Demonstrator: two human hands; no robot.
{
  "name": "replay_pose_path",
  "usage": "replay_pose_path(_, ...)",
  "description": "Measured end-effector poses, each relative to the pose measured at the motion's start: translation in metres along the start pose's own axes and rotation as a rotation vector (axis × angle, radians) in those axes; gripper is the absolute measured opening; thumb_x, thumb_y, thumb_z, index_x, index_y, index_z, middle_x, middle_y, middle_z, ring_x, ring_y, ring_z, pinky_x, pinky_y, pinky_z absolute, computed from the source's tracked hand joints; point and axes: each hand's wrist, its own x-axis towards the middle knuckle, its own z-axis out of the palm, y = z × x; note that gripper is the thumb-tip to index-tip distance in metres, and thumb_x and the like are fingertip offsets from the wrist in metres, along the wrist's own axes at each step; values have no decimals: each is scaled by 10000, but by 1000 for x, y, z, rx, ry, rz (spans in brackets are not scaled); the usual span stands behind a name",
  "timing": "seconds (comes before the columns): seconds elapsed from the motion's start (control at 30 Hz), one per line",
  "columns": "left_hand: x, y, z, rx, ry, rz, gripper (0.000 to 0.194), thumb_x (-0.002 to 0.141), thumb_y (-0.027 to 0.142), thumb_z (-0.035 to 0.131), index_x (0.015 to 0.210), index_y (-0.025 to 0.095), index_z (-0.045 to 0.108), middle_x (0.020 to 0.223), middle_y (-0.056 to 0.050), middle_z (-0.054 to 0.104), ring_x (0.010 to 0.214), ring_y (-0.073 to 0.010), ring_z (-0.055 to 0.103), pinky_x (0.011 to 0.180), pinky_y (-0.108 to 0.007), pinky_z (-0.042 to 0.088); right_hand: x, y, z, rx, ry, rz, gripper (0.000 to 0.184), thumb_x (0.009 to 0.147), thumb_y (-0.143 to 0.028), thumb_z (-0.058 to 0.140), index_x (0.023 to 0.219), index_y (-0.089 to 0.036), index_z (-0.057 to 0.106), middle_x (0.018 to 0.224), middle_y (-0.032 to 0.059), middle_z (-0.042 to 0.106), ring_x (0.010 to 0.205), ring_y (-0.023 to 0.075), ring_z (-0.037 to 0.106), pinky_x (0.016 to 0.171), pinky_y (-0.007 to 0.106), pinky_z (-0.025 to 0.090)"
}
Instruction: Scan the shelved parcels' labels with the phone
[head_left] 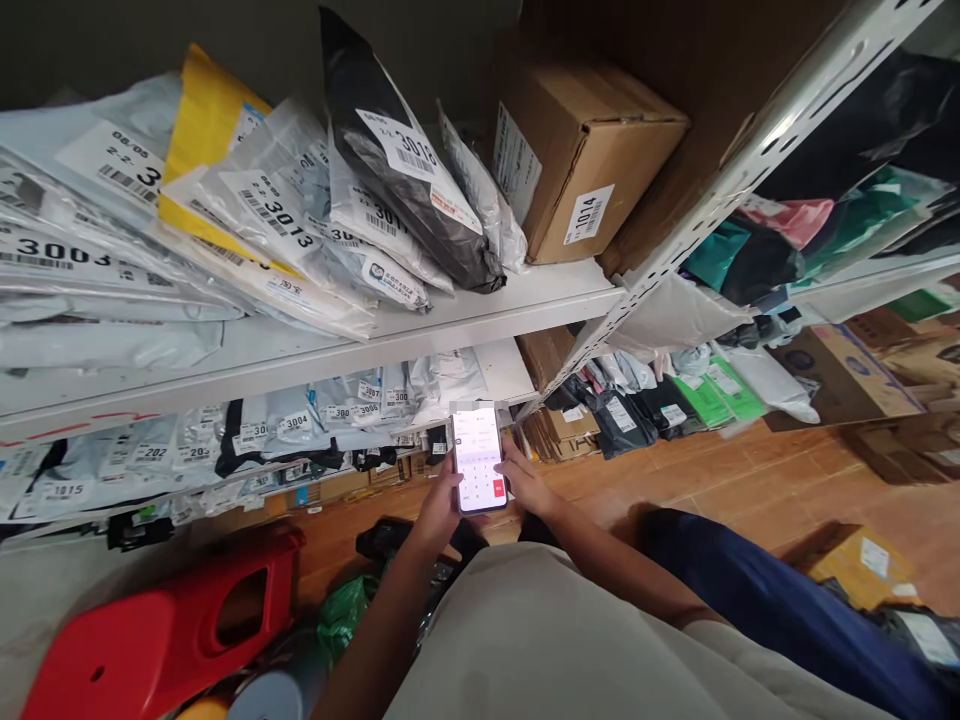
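Observation:
A smartphone (478, 460) with a lit white screen is held upright in front of my body. On its screen are a number keypad and a red key at the lower right. My left hand (440, 497) is wrapped round the phone's left edge, its thumb by the keypad. From the other side my right hand (521, 480) grips the right edge, with the thumb over the screen. Just beyond the phone stands a white metal shelf (450, 335), loaded with labelled parcels such as a black mailing bag (450, 225) marked 3018 and a cardboard box (592, 160) marked 1014.
A red plastic stool (172, 620) lies at the lower left beside a green bag (346, 615). Perforated shelf posts (720, 190) rise on the right. Green parcels (705, 398) sit on a low shelf, and a yellow parcel (862, 565) is on the wooden floor (705, 470).

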Motion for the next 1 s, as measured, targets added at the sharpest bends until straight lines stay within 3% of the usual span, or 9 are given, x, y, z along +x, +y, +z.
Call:
replay_pose_path(0.2, 1, -3, -1, 33, 17, 23, 878, 748, 315, 628, 1541, 311, 250, 1425, -102, 547, 1126, -319, 621, 653, -356, 612, -1, -18, 4, -7, -97, -11, 603, 640, -195, 604, 1237, -278, 597, 1060, 9, 729, 1056, 272, 620, 934, 424, 495)
replay_pose_path(0.37, -3, 2, -4, -25, -120, 0, 956, 680, 265, 587, 1553, 313, 202, 1441, -97, 531, 1090, -311, 636, 602, -327, 605, -2, -24, 2, 1, -126, -19, 622, 624, -168, 636, 1237, -268, 597, 1095, -1, 731, 1087, 259, 610, 957, 397, 471)
replay_pose_path(0.57, -2, 6, -14, 29, -234, 7, 1053, 584, 103, 555, 1545, 367, 215, 1481, -56, 502, 1114, -317, 630, 622, -304, 608, 0, -12, -1, 47, -62, 22, 569, 681, -198, 579, 1244, -270, 606, 1107, -5, 734, 1034, 245, 638, 842, 347, 498)
replay_pose_path(0.8, -3, 8, -11, 125, -201, -30, 1069, 661, 150, 670, 1566, 342, 134, 1502, -131, 459, 1119, -358, 630, 622, -345, 623, -2, -3, 4, 105, 30, 22, 448, 747, -234, 635, 1193, -265, 613, 1061, -12, 742, 923, 217, 665, 785, 322, 507)
replay_pose_path(1.0, 3, 4, -11, 18, -345, -117, 1038, 638, 198, 578, 1560, 354, 128, 1519, -94, 438, 1142, -335, 623, 699, -398, 622, -11, 3, -1, 148, 90, -16, 354, 834, -370, 684, 1161, -261, 603, 1013, -5, 745, 845, 196, 680, 732, 311, 520)
